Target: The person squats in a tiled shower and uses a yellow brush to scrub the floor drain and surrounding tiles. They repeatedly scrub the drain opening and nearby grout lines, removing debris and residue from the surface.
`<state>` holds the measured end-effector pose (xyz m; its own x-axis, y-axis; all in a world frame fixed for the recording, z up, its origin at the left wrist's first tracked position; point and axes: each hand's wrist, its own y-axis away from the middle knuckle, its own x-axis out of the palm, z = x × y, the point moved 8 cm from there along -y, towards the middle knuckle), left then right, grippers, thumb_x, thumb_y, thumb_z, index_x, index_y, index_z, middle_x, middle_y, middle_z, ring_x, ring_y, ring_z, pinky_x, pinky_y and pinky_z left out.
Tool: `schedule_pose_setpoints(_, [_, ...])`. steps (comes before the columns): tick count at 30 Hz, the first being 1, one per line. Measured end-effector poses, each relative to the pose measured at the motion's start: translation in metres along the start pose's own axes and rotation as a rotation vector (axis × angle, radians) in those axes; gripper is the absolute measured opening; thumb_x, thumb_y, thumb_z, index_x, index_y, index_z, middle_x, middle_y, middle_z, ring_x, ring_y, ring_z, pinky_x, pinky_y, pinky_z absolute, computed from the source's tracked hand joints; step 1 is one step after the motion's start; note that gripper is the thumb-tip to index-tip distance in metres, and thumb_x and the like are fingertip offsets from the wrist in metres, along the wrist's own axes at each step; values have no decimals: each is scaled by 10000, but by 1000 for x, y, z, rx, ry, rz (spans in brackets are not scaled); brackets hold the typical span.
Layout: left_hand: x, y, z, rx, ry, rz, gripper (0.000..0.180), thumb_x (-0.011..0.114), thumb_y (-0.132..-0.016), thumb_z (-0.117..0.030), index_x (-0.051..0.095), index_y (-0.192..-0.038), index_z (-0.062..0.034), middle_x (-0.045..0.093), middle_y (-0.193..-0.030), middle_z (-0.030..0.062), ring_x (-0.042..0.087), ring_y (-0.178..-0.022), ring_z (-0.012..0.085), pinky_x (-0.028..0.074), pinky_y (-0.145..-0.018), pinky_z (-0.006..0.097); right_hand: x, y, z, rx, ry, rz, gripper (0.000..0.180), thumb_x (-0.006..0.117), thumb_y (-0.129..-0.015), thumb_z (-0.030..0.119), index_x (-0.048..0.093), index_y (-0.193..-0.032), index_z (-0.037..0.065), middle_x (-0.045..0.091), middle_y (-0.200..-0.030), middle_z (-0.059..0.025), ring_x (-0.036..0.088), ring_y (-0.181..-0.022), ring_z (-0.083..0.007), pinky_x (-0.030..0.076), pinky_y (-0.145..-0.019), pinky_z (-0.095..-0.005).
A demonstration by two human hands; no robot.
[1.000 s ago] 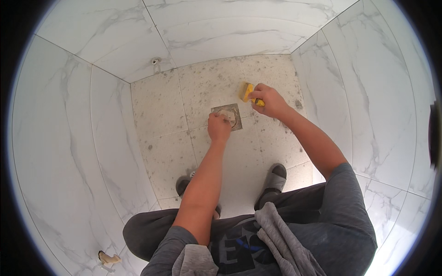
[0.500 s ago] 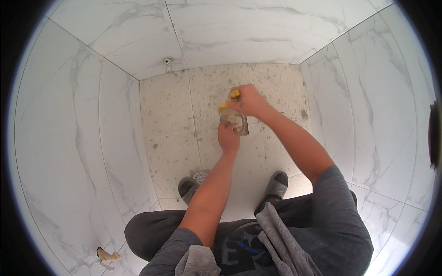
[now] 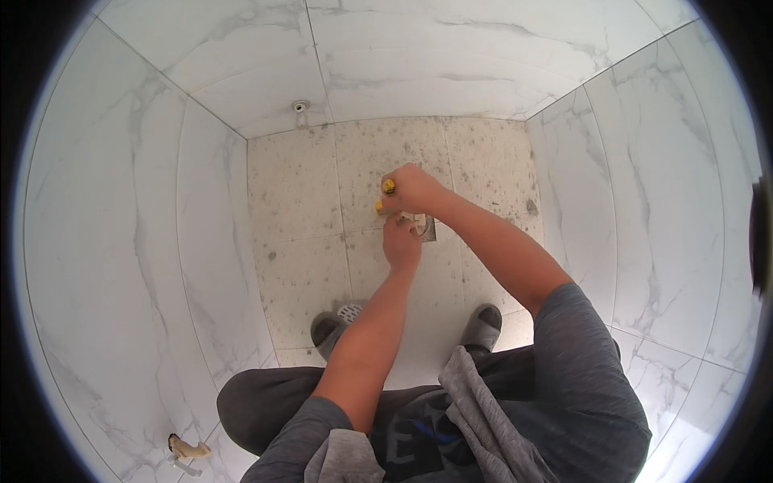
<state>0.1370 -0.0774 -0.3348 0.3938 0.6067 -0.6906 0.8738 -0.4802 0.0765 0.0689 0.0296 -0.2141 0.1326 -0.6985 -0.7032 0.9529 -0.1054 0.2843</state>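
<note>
Seen from above: white marble-look walls [image 3: 113, 241] enclosing a speckled beige tile floor [image 3: 298, 193]. Two grey slippers [image 3: 483, 322] at the near edge. Right hand [image 3: 415, 191] fisted around a yellow-handled tool [image 3: 388, 187], just above the left hand [image 3: 401, 243], pressed on a square metal floor drain [image 3: 427, 229] mid-floor; left grip hidden.

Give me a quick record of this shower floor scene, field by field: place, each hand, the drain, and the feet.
Place: speckled beige floor tiles between white marbled walls
Right hand: closed around a yellow-handled tool
Left hand: resting on the square metal floor drain
Drain: mostly hidden by both hands
Feet: grey slippers
Wall fitting: small pipe outlet
</note>
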Motion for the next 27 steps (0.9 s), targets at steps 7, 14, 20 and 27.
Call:
schedule_pose_setpoints(7, [-3,-1,1,-25,57,6,113,731,-827,-87,766,-932,-105,600,-1239,107,578,-1153,315,520,-940,415,-52,12,-40,128,367,-91,229,771,-733,196,700,-842,8,683,-782,-209,675,-777,-397,552,-684,-451])
schedule_pose_setpoints(14, [-2,-1,-2,-40,24,10,87,721,-828,-96,757,-907,-106,595,-1251,124,570,-1154,330,492,-975,419,-13,9,-7,27,221,-53,191,716,-756,206,716,-814,25,688,-787,-203,692,-802,-385,571,-735,-476])
schedule_pose_setpoints(20, [-5,-1,-1,-20,24,10,101,724,-825,-111,743,-921,-84,587,-1248,104,561,-1142,324,526,-924,430,-14,-6,-17,105,455,27,202,745,-754,217,714,-840,36,680,-787,-203,680,-809,-397,558,-716,-473])
schedule_pose_setpoints(27, [-3,-1,-2,-31,13,4,114,721,-829,-103,734,-941,-85,570,-1278,99,537,-1180,324,523,-933,438,-1,-11,-13,58,174,-12,157,706,-741,155,730,-815,19,686,-788,-212,694,-792,-393,572,-713,-465])
